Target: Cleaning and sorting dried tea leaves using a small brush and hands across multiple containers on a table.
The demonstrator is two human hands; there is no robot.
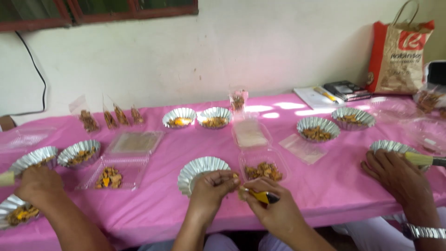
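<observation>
Both of the person's hands meet at the near edge of the counter (153, 218), which wears a pink cloth. Right hand (274, 209) has its grip clamped on a yellow-handled brush (261, 196), and left hand (211, 188) pinches a small piece I cannot make out against the brush tip. Just behind the left hand a fluted foil cup (197, 169) tilts on its side, and beside it sits a clear plastic box (262, 162) holding orange-brown pieces. Farther out, more foil cups (318, 128) with the same filling dot the cloth. Another person's hand (39, 186) rests at far left, a third person's (395, 174) at right, near a pale brush (420, 159).
</observation>
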